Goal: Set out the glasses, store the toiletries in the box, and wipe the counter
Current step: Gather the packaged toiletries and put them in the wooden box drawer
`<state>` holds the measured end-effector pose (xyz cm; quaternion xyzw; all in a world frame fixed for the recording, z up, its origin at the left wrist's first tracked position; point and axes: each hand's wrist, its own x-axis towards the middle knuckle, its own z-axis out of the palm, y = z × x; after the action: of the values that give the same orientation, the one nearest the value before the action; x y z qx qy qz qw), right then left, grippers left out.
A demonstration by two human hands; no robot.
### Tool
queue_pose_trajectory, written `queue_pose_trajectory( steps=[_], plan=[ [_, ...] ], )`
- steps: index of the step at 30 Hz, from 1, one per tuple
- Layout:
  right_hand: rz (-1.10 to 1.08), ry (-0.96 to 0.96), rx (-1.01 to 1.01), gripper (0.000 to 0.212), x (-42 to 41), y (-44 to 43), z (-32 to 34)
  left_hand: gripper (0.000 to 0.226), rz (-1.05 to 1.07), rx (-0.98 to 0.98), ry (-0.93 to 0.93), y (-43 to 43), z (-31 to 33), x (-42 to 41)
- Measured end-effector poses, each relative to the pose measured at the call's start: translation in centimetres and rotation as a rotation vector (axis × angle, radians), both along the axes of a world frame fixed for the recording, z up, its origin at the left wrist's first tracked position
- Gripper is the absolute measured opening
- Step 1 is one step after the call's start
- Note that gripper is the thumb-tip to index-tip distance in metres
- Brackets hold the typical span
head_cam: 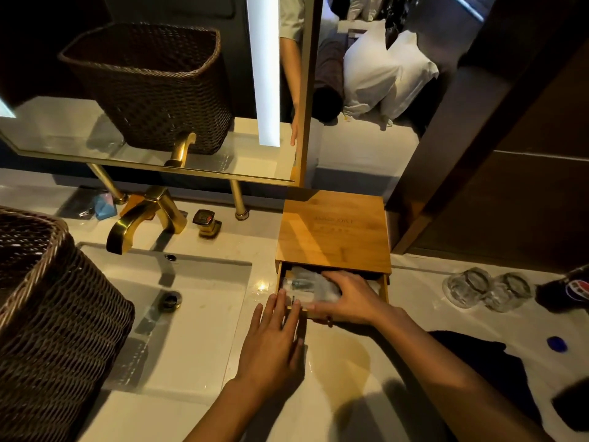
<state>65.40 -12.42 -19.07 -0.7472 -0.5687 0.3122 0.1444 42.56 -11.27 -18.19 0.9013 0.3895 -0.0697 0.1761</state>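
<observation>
A bamboo box (333, 229) stands on the white counter (353, 371) right of the sink, its drawer pulled out toward me. Clear-wrapped toiletries (302, 283) lie in the drawer. My right hand (345, 298) rests flat on the packets inside the drawer, fingers spread. My left hand (274, 339) lies flat on the counter, fingertips touching the drawer's front left corner. Two glasses (487, 290) stand upside down side by side on the counter to the right of the box. A dark cloth (487, 358) lies near my right forearm.
A large wicker basket (47, 314) sits on the left over the sink (178, 314). A gold faucet (143, 218) and handle (207, 223) stand behind the basin. A cola bottle (567, 288) and a blue cap (557, 343) lie at the far right. A mirror hangs above.
</observation>
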Motion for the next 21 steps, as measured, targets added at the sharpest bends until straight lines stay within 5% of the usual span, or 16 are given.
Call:
queue_pose_trajectory(
  steps=[5, 13, 21],
  plan=[
    [0.003, -0.114, 0.030, 0.092, 0.6, -3.9, 1.4, 0.061, -0.009, 0.005, -0.162, 1.6, 0.4, 2.8],
    [0.082, -0.219, -0.211, 0.102, 0.4, -5.2, 0.3, 0.071, -0.077, -0.165, 0.202, 4.1, -1.2, 6.7],
    [0.022, -0.204, -0.195, 0.099, 0.5, -2.6, 0.1, 0.075, -0.022, -0.175, 0.178, 4.9, -0.1, 8.3]
  ],
)
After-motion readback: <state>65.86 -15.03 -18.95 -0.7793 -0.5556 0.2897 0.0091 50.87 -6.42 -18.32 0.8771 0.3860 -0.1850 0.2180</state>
